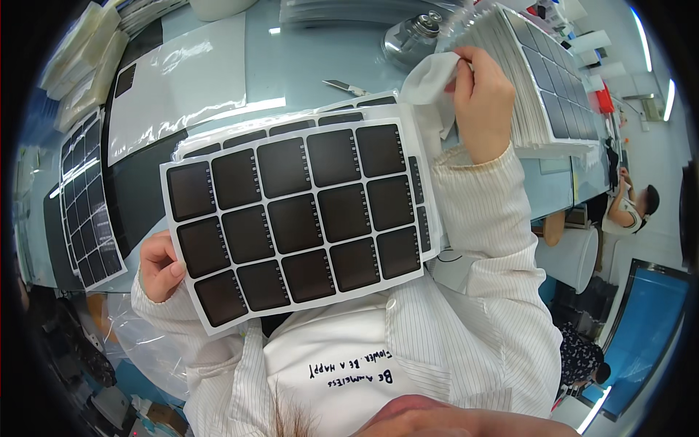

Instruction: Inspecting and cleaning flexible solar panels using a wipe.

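While left hand (pixel 162 266) pinches the sheet of dark squares (pixel 291 218), right hand (pixel 482 95) grips a white cloth (pixel 429 80).

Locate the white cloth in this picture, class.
In the head view, the white cloth is upper right of centre, gripped in the right hand, just above the sheet of dark squares and beside the tall stack of similar sheets.

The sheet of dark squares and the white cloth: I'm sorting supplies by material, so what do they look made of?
The sheet of dark squares, held at its edge by the left hand, looks like white backing paper or film carrying smooth, semi-gloss dark squares; they catch faint reflections. The white cloth in the right hand seems soft fabric: it folds and drapes limply.
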Demonstrator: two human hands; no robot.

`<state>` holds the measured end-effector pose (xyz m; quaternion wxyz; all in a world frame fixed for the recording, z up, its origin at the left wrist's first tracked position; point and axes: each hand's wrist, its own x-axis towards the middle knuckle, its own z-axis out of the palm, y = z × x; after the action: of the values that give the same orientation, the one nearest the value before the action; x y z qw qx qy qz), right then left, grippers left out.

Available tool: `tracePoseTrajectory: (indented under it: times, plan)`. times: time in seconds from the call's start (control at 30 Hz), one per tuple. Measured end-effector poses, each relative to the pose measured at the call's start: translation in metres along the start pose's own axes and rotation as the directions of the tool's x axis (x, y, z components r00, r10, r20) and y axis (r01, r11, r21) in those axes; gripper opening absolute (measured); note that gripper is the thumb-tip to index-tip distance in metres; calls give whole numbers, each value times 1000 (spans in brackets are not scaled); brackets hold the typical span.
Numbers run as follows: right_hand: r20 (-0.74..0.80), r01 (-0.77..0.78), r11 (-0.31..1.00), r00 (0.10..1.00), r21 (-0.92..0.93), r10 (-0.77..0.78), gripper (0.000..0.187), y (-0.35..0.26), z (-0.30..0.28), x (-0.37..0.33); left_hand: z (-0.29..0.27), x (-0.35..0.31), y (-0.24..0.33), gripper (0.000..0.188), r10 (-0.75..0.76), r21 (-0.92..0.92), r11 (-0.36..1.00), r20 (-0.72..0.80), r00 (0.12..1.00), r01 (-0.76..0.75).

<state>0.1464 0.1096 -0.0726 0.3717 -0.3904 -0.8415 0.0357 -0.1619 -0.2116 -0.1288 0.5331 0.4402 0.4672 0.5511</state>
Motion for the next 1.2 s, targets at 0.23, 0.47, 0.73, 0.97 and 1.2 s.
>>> tracePoseTrajectory:
  times: [0.23,0.47,0.73,0.97,1.2]
  plan:
    - [222,202,937,965,-284,-141,16,4,-5,-2,2,1,2,23,-11,-2,1000,-19,1000,11]
    - [504,-665,394,743,634,441,24,-11,-18,19,1,1,-1,22,3,-7,1000,-17,1000,-3]
    - [286,-398,224,868,890,405,28,-32,-16,15,1,0,1,22,2,8,1000,-14,1000,-2]
    - [526,-461,-306,833,833,174,32,-17,-4,7,3,-2,2,21,12,5,1000,-13,1000,-11]
    - [284,-124,825,958,551,-45,19,-33,-21,-25,3,-1,1,21,-19,-4,1000,-36,999,19]
